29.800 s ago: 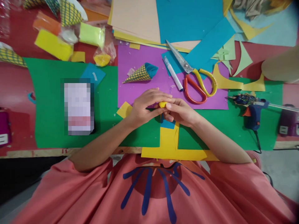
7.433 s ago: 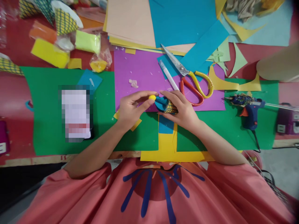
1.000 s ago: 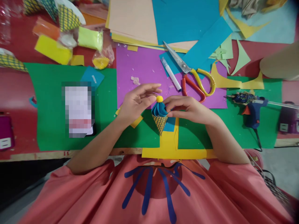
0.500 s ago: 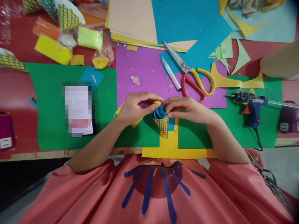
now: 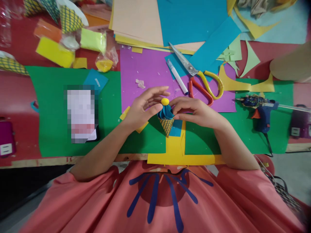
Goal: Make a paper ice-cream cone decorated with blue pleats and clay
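Observation:
A small paper ice cream cone (image 5: 166,125), yellow with a dark grid pattern, hangs point down in front of me. Blue paper swirls (image 5: 165,112) fill its top, and a round yellow ball (image 5: 165,101) sits above them. My right hand (image 5: 194,111) pinches the swirl's right edge between thumb and fingers. On the other side, my left hand (image 5: 143,108) has its fingers spread behind the ball, the thumb tip close to the ball and swirl; whether it touches them I cannot tell.
Scissors (image 5: 194,72) and a white marker (image 5: 178,77) lie on purple paper (image 5: 145,68) beyond my hands. A glue gun (image 5: 262,111) rests at the right, a phone (image 5: 81,113) at the left. Bagged clay (image 5: 93,39) and patterned cones (image 5: 70,19) are at the back left.
My left fingers have opened and lifted off the yellow ball, which now shows fully. The cone's tip has swung slightly left and up, while my right hand keeps its pinch.

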The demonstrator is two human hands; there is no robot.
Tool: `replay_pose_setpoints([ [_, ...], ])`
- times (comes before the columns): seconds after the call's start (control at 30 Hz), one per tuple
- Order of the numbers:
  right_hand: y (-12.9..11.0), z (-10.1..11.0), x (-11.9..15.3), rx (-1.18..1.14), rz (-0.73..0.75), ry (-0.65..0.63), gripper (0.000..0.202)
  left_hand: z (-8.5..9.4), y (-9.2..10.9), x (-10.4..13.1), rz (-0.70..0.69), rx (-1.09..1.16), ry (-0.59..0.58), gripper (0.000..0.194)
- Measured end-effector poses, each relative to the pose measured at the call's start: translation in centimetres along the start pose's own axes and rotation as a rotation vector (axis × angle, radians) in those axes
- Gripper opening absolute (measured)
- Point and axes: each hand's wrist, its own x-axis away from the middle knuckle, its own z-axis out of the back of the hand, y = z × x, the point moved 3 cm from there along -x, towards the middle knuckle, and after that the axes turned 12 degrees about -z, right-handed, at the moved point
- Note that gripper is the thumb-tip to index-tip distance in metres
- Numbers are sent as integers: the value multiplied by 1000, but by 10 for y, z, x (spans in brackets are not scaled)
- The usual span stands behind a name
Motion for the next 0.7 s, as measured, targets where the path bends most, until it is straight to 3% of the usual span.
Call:
replay_pose_setpoints([
  [0.2,2,3,2,99,48,334,13,-14,-9,7,126,122,-34,86],
  [0.47,-1,2,3,93,82,403,10,-20,-7,10,126,141,4,72],
  [0.7,0,5,6,-76,61,492,7,-16,-9,8,105,182,15,66],
])
